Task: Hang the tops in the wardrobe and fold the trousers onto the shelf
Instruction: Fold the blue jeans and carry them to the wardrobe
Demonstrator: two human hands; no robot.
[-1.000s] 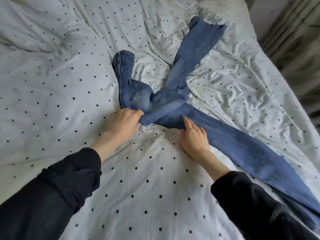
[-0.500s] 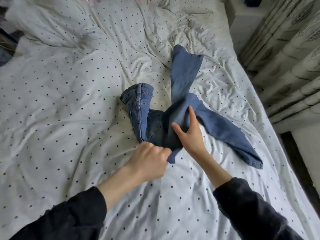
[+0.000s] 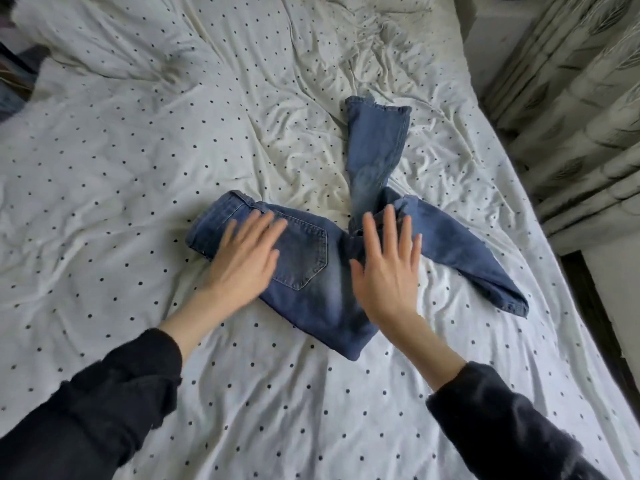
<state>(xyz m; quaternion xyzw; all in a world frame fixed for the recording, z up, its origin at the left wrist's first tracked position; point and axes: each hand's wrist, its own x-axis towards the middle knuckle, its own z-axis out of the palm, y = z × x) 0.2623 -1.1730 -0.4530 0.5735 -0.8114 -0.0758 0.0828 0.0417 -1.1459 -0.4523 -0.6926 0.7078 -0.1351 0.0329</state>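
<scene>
Lying across the middle of the white, black-dotted cotton bed sheet (image 3: 104, 168): blue denim jeans (image 3: 308, 271), seat half folded lengthwise with one back pocket facing up.

Pressing flat on the waistband end at 9 o'clock of the garment: left hand (image 3: 242, 258), fingers straight and slightly spread, gripping nothing, slightly blurred. Judged purpose: pinning and smoothing the folded seat so the layers stay aligned.

Resting at the crotch junction, 3 o'clock of the pocket: right hand (image 3: 388, 271), fingers straight and fanned apart, palm down. Contact or slight hover not determinable. Judged purpose: flattening the bunched fabric where the legs split off.

Diverging from that junction: one leg running toward 12 o'clock, hem frayed; the other running toward 4 o'clock, hem lying near the bed's right side. Legs not yet stacked, so folding judged at an early stage.

Fabric appearing mid-blue with paler fading around the pocket, stiff enough to hold creases.
</scene>
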